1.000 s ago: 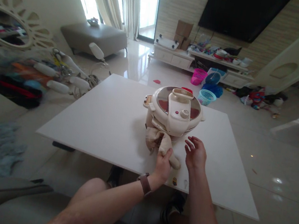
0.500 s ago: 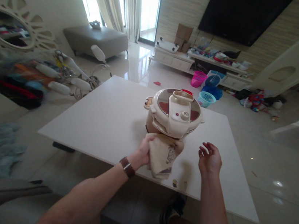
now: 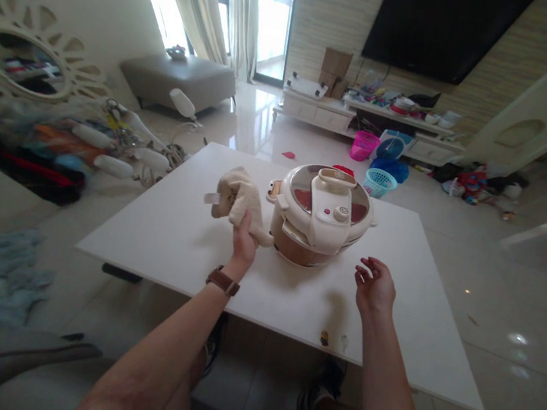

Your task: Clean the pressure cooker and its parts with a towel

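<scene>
Beige, crumpled cloth (image 3: 240,199) is gripped in the left hand (image 3: 244,245), which is closed around its lower part and raised above the white rectangular worktop (image 3: 173,239), just to the left of the cream round electric pressure cooker (image 3: 322,215). The cloth is held at about the height of the cooker's lid. One fold hangs close against the cooker's left side, though it cannot be told whether they touch. A brown-strapped wristwatch (image 3: 222,280) is worn on the left wrist.

The right hand (image 3: 374,291) is held empty, its fingers loosely curled and spread, in front of the cooker and a little to its right, near it but apart from it. The cooker is stood on the worktop with its lid shut.

Two tiny objects (image 3: 331,339), too small to identify, are seen at the worktop's edge in front of the cooker. Beyond the cooker, a pink plastic basket (image 3: 363,144) and a light-blue plastic basket (image 3: 378,180) are set on the glossy tiled floor (image 3: 496,275).
</scene>
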`<state>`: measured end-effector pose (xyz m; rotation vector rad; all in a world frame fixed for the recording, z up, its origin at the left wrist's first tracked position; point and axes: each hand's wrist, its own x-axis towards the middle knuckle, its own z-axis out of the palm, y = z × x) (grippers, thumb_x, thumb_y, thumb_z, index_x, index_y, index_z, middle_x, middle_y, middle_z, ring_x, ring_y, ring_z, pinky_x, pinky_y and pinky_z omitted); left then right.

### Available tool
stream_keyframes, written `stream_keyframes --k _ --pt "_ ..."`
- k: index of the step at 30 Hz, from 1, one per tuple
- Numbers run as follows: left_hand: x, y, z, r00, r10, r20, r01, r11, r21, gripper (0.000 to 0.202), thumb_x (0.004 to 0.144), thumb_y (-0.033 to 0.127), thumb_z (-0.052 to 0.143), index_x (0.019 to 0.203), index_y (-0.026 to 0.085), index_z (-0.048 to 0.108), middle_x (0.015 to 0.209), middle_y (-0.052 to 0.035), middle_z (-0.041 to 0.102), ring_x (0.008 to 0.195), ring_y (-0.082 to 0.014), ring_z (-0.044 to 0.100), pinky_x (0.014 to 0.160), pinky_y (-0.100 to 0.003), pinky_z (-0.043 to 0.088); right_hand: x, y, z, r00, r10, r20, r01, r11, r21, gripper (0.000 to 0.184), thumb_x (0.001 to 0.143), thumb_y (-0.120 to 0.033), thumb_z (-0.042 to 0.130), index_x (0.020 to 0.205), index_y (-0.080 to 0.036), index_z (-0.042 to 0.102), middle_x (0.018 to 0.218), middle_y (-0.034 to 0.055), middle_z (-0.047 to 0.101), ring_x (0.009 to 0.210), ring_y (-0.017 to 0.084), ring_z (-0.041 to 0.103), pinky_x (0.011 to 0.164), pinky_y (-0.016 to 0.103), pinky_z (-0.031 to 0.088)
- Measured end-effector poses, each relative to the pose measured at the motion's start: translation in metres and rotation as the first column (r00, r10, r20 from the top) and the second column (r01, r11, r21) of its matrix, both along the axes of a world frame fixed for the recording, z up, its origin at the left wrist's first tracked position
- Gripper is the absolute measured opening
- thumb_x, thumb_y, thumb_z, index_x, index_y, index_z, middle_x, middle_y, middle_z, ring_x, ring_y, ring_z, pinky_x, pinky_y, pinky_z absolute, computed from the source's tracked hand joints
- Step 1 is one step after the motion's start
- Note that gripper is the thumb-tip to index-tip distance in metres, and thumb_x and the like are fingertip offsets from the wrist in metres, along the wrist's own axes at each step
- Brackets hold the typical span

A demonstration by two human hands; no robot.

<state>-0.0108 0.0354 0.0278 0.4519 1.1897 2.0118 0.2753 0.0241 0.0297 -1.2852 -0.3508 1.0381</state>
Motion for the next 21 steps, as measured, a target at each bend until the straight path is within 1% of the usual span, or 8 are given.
stream_keyframes --k 3,5,8,13,15,17,19,21 --pt "0.037 -0.011 -0.004 0.981 -0.196 0.003 0.196 0.980 0.039 0.040 0.091 0.041 0.077 0.124 0.020 0.073 0.141 -0.0114 0.072 0.151 -0.0291 0.052 0.128 -0.042 0.039 -0.006 0.000 -0.001 1.000 0.010 -0.003 -0.010 1.000 -0.012 0.017 0.065 -0.028 0.070 0.081 -0.023 0.067 0.081 -0.0023 0.072 0.063 0.011 0.061 0.060 0.026 0.044" --pt "0.054 -0.018 -0.005 0.965 -0.258 -0.045 0.261 0.964 0.059 0.042 0.089 0.042 0.080 0.125 0.022 0.074 0.143 -0.0101 0.071 0.156 -0.0278 0.045 0.133 -0.041 0.031 -0.009 -0.001 -0.001 1.000 0.009 -0.013 -0.010 1.000 -0.019 0.016 0.065 -0.027 0.070 0.080 -0.023 0.067 0.080 -0.0026 0.072 0.063 0.010 0.061 0.059 0.025 0.044" --pt "0.062 -0.020 0.001 0.965 -0.239 -0.110 0.249 0.965 0.083 0.043 0.088 0.042 0.082 0.127 0.024 0.074 0.145 -0.0084 0.069 0.161 -0.0256 0.038 0.137 -0.040 0.021 -0.013 -0.001 -0.001 1.000 0.015 -0.017 -0.016 1.000 -0.024 0.017 0.063 -0.027 0.072 0.079 -0.023 0.069 0.078 -0.0033 0.072 0.063 0.010 0.062 0.058 0.023 0.043" --pt "0.057 -0.016 0.026 0.990 -0.094 -0.102 0.110 0.981 0.160 0.044 0.091 0.045 0.076 0.130 0.024 0.075 0.145 -0.0076 0.069 0.160 -0.0300 0.039 0.134 -0.043 0.030 -0.016 -0.002 -0.002 0.999 0.038 -0.011 -0.038 0.999 -0.029 0.018 0.062 -0.029 0.073 0.079 -0.023 0.069 0.079 -0.0029 0.073 0.063 0.010 0.062 0.057 0.023 0.044" --pt "0.056 -0.019 0.040 0.970 -0.133 -0.202 0.177 0.959 0.219 0.043 0.090 0.043 0.077 0.129 0.025 0.077 0.145 -0.0076 0.069 0.160 -0.0313 0.040 0.134 -0.043 0.029 -0.017 -0.002 -0.003 0.999 0.039 -0.010 -0.039 0.999 -0.030 0.019 0.062 -0.030 0.073 0.079 -0.023 0.068 0.079 -0.0026 0.073 0.062 0.010 0.062 0.056 0.023 0.044" --pt "0.058 -0.023 0.053 0.892 -0.231 -0.389 0.340 0.910 0.238 0.046 0.086 0.037 0.081 0.131 0.027 0.077 0.147 -0.0084 0.068 0.160 -0.0336 0.039 0.136 -0.045 0.022 -0.017 -0.001 -0.003 0.999 0.039 -0.009 -0.039 0.999 -0.037 0.019 0.062 -0.030 0.073 0.079 -0.023 0.068 0.079 -0.0026 0.073 0.061 0.010 0.062 0.056 0.023 0.044" --pt "0.062 -0.027 0.062 0.769 -0.299 -0.564 0.467 0.866 0.177 0.054 0.081 0.031 0.084 0.134 0.028 0.076 0.151 -0.0092 0.066 0.159 -0.0367 0.039 0.137 -0.048 0.014 -0.017 0.000 -0.004 0.999 0.039 -0.013 -0.040 0.998 -0.046 0.019 0.061 -0.030 0.073 0.079 -0.024 0.068 0.078 -0.0028 0.073 0.061 0.010 0.062 0.056 0.023 0.045" --pt "0.066 -0.027 0.064 0.654 -0.299 -0.695 0.480 0.874 0.076 0.065 0.075 0.029 0.087 0.138 0.028 0.074 0.156 -0.0098 0.063 0.159 -0.0397 0.038 0.137 -0.051 0.009 -0.017 0.001 -0.004 0.999 0.040 -0.021 -0.041 0.998 -0.053 0.019 0.061 -0.030 0.073 0.078 -0.024 0.069 0.078 -0.0031 0.073 0.061 0.010 0.062 0.056 0.023 0.045"
